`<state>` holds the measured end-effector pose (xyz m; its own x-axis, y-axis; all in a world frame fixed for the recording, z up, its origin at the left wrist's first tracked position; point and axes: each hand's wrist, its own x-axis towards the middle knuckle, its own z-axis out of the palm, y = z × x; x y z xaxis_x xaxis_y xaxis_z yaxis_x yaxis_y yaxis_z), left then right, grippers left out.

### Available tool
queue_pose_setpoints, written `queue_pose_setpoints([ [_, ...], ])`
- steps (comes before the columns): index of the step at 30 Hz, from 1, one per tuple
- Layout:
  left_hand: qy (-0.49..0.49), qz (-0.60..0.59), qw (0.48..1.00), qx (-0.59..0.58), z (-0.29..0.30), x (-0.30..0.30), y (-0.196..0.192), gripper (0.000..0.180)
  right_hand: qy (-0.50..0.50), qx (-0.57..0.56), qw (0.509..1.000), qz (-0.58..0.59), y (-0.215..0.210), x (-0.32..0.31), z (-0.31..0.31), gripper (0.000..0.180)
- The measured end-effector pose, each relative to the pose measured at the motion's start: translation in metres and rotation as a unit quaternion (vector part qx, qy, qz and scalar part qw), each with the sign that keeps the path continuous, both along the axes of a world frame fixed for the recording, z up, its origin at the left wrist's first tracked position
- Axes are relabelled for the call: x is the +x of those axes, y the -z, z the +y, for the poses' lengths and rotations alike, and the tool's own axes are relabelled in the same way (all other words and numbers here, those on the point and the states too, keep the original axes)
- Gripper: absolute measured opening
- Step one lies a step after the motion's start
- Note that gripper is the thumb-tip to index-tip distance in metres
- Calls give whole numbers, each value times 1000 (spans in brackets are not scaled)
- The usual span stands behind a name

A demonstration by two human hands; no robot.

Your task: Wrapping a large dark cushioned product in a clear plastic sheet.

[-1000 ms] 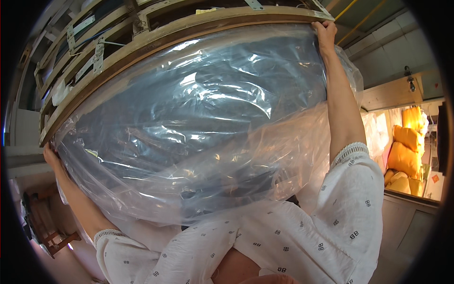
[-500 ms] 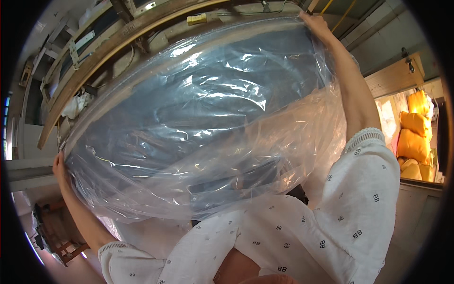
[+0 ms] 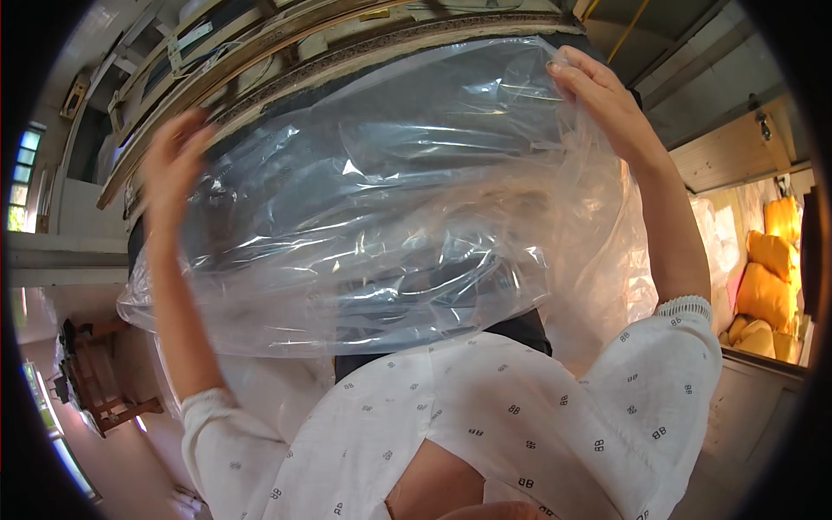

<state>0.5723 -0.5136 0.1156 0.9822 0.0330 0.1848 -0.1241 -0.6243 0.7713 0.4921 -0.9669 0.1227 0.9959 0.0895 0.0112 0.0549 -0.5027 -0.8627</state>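
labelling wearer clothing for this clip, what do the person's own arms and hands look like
Both the left hand and right hand are ungloved, with no watch or bracelet visible; the left is motion-blurred. The left sleeve and right sleeve are short, loose and white with small dark printed motifs. A textured trim band edges the right cuff.

Yellow bundles point(image 3: 767, 277) sit stacked at far right; 1 wooden board point(image 3: 737, 158) shows above them. At far left: 1 paned window point(image 3: 24, 178), with 1 brown wooden structure point(image 3: 90, 390) lower down.
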Motion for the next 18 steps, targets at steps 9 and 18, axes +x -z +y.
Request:
queue_pose_setpoints([
  [9,228,-114,938,-236,-194,-62,23,15,-90,-49,984,-144,-25,-24,-22,17],
  [18,-283,-134,942,-121,129,-189,-18,24,34,-360,898,-253,72,-40,-40,12],
])
